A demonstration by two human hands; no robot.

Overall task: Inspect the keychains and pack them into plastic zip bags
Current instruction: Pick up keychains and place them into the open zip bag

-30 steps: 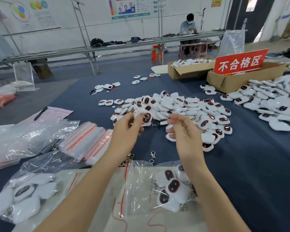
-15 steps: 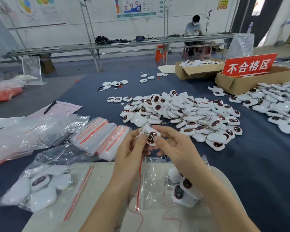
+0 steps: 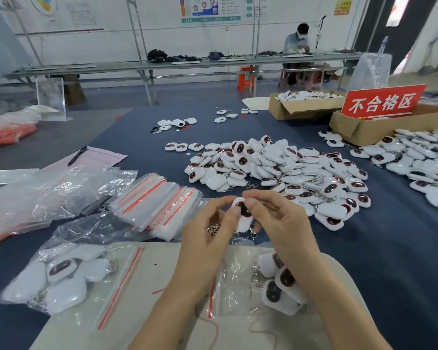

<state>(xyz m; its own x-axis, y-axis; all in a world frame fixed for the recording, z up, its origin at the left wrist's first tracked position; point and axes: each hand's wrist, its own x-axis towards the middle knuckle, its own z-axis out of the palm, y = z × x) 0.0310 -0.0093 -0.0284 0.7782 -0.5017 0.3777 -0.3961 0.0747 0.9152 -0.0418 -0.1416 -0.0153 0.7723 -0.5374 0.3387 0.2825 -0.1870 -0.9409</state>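
A white keychain (image 3: 243,218) with a dark red-rimmed face is held upright between both hands above the table. My left hand (image 3: 208,231) pinches its left side, and a metal clasp shows in that palm. My right hand (image 3: 278,221) pinches its top and right side. Below them lies an open zip bag (image 3: 235,274) with several keychains inside, partly hidden by my right forearm. A filled zip bag (image 3: 61,276) lies at the lower left. A large heap of keychains (image 3: 276,170) covers the blue cloth beyond my hands.
A stack of empty red-striped zip bags (image 3: 157,200) lies left of my hands, with loose plastic (image 3: 36,195) further left. Two cardboard boxes (image 3: 299,107) and a red sign (image 3: 382,102) stand at the back right. A second keychain pile (image 3: 420,157) fills the right edge. A person sits at the far bench.
My hands drew back from the heap towards me with one keychain. The right hand, empty a second ago, now pinches it too, and the keychain has been turned more upright.
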